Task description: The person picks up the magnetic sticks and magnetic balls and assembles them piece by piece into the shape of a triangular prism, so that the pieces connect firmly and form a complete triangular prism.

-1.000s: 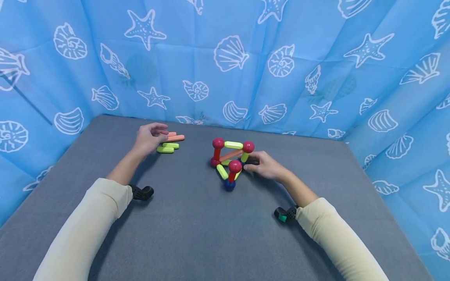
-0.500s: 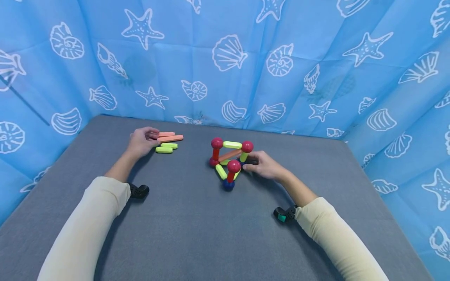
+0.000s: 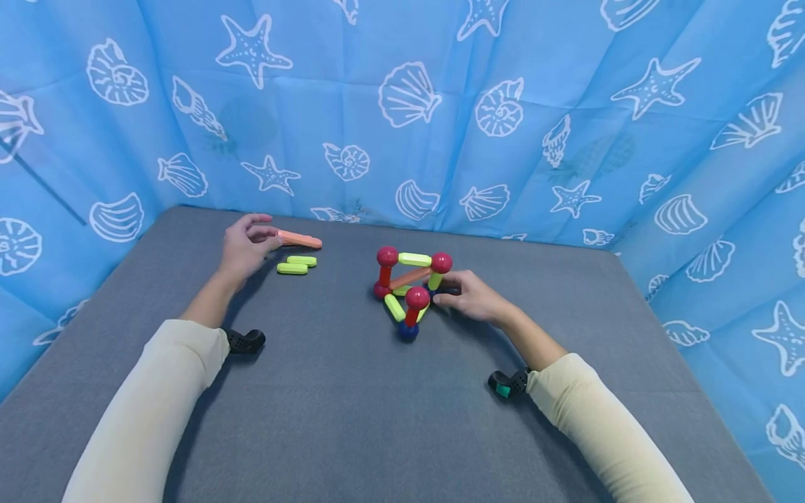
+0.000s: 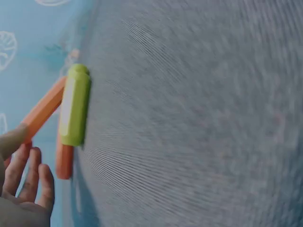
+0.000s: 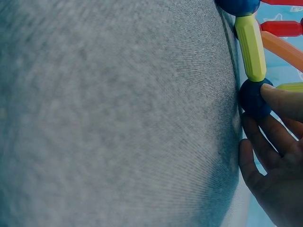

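Note:
At the far left of the table, my left hand (image 3: 244, 250) pinches one end of an orange magnetic rod (image 4: 45, 109), its held end raised and the rod tilted. A second orange rod (image 4: 64, 161) lies on the cloth, partly hidden behind a yellow-green rod (image 4: 75, 106). Two short yellow-green rods (image 3: 292, 268) lie side by side just in front. Near the middle stands a frame of magnetic rods and balls, with crimson balls (image 3: 418, 298) on top and an orange diagonal rod (image 3: 410, 279). My right hand (image 3: 470, 297) holds the blue ball (image 5: 254, 98) at its right base corner between thumb and fingers.
A grey cloth (image 3: 371, 412) covers the table. Behind and along the sides hangs a blue curtain (image 3: 440, 161) with white shells and starfish. Black wrist devices (image 3: 247, 341) sit under both forearms.
My left hand has moved slightly left and taken hold of an orange rod, which is now tilted across the other one. The right hand and the frame stay in place.

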`<control>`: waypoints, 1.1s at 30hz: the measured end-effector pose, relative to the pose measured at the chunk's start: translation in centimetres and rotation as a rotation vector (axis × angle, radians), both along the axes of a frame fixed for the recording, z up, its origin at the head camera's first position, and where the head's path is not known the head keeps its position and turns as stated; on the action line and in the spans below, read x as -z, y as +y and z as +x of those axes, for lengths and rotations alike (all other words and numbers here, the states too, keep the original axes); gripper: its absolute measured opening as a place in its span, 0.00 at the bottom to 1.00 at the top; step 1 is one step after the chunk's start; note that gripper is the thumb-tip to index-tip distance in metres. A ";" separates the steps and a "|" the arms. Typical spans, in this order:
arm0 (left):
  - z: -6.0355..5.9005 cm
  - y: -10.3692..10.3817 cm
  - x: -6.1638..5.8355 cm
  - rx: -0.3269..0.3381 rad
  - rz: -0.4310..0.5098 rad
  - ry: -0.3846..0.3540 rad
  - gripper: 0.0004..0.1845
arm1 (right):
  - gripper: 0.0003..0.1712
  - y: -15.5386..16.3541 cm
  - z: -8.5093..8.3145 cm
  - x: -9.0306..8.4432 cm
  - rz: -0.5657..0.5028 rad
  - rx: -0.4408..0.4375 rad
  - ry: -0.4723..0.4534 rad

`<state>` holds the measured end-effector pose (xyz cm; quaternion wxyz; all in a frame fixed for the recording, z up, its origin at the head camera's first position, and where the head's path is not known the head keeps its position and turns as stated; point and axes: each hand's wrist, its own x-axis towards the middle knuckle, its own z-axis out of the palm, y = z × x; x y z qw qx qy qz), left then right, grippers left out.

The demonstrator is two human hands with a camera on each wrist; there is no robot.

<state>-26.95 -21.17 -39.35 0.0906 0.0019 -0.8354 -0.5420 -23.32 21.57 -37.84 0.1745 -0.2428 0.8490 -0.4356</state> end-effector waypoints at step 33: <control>6.0 10.9 -1.6 0.488 0.346 -0.190 0.28 | 0.23 0.1 0.0 0.0 0.012 -0.003 0.007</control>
